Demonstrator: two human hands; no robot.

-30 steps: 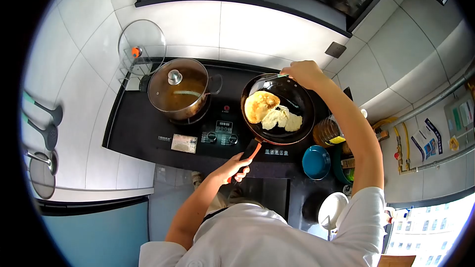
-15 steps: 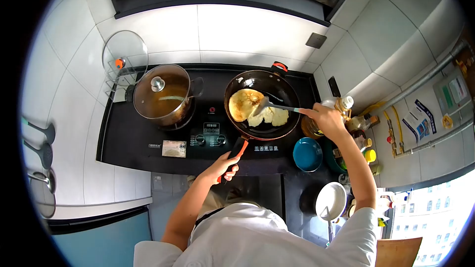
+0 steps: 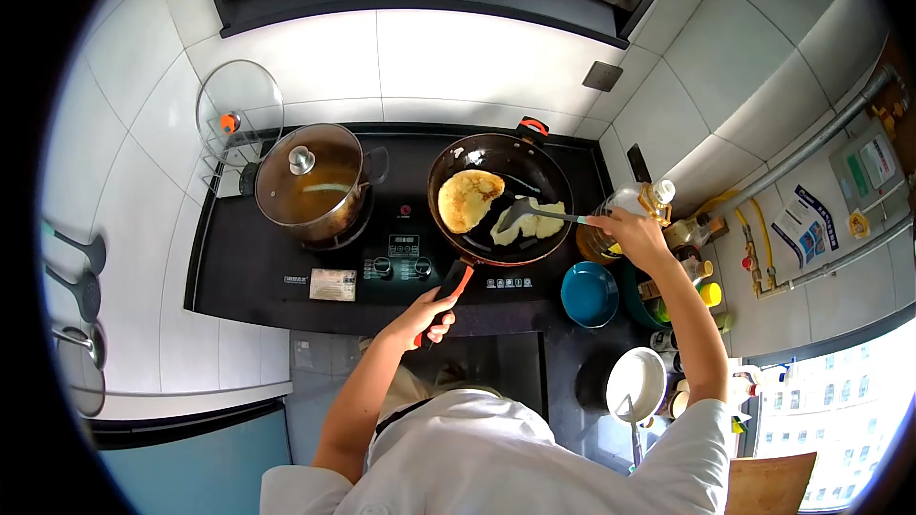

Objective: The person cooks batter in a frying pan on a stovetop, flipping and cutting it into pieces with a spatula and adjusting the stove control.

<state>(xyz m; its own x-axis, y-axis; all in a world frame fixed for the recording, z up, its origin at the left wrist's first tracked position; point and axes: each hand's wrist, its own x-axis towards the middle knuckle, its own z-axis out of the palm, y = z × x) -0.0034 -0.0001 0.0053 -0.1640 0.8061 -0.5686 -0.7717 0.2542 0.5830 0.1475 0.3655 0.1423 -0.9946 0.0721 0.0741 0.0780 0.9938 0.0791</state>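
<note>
My left hand (image 3: 426,317) is wrapped round the black and orange handle of a dark frying pan (image 3: 501,154) on the right side of the cooktop. In my right hand (image 3: 630,234) is a spatula (image 3: 553,214) with a grey handle and a dark head. Its head rests over a pale, uneven piece of food (image 3: 542,225), perhaps egg or batter, on the pan's right. A browned, rounded piece that looks like a pancake (image 3: 469,200) lies on the left of the pan, apart from the spatula. The spatula's head hides part of the pale piece.
A lidded pot (image 3: 310,181) stands on the left burner of the black cooktop (image 3: 243,272). Right of the pan are a blue bowl (image 3: 589,295), an oil bottle (image 3: 596,243) and several other bottles. A white saucepan (image 3: 637,377) sits nearer me. Utensils (image 3: 81,296) hang on the left wall.
My right hand has moved the spatula slightly right and down, off the browned piece and onto the pale piece. The two pieces now lie farther apart. My left hand keeps its grip.
</note>
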